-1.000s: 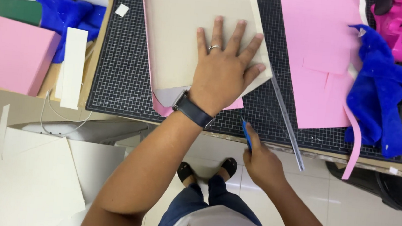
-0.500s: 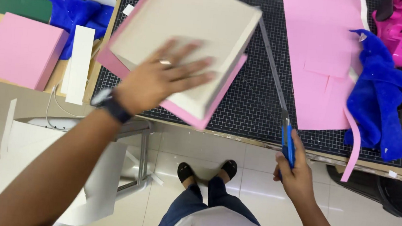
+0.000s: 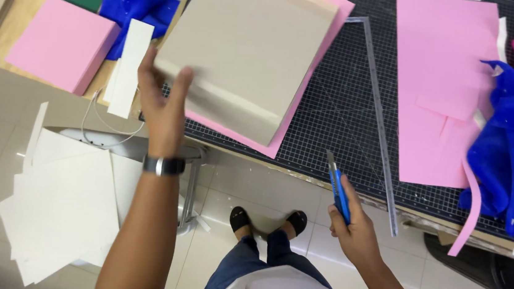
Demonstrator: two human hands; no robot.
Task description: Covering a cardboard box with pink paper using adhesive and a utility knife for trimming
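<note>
— What is the left hand (image 3: 163, 102) doing?

— Its grip is closed on the near-left edge of a beige board (image 3: 249, 51), fingers spread up along that edge. The board is tilted, lifted partly off the black cutting mat (image 3: 341, 102), and a pink sheet (image 3: 324, 51) sticks to its underside, showing as a border past the far and right edges from the grip.

— And the right hand (image 3: 355, 230)?

— Its grip is wrapped shut around a blue utility knife (image 3: 338, 192), blade end pointing away from the person. It hangs over the near edge of the worktop (image 3: 303, 178), well apart from the board.

— What lies close to that knife?

— Just right of the knife grip a long metal ruler (image 3: 378, 118) runs away across the mat. Further right lies a large pink sheet (image 3: 438, 92), then crumpled blue fabric (image 3: 509, 160).

— And around the left grip?

— Left of it, a narrow white strip (image 3: 128, 68) and a pink block (image 3: 61, 44), with more blue fabric (image 3: 127, 3) beyond them. Below the wrist, which wears a dark watch (image 3: 164, 165), loose white sheets (image 3: 62, 208) lie stacked on the floor.
</note>
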